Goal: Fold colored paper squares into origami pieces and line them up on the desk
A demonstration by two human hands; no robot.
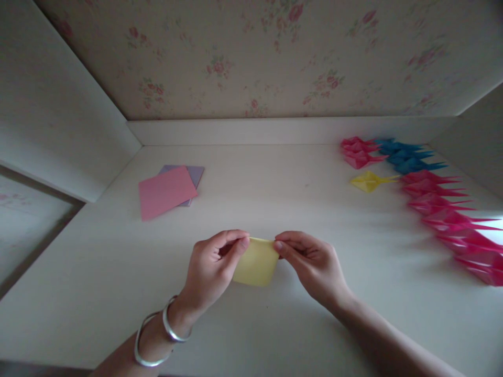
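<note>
A pale yellow sheet of paper (256,264) is held up by its top edge between my two hands, near the middle of the view. My left hand (214,267) pinches its upper left corner between thumb and fingers. At the upper right corner, my right hand (314,264) pinches it the same way. The sheet's lower part hangs toward me, and its left side is partly behind my left thumb. Two silver bangles circle my left wrist.
A pink sheet (165,193) overlaps purple sheets (195,177) at the left. To the right stand folded paper pieces: one yellow (368,181), several blue (406,157) and several pink (448,217). A wall with floral paper rises behind the white tabletop (251,183).
</note>
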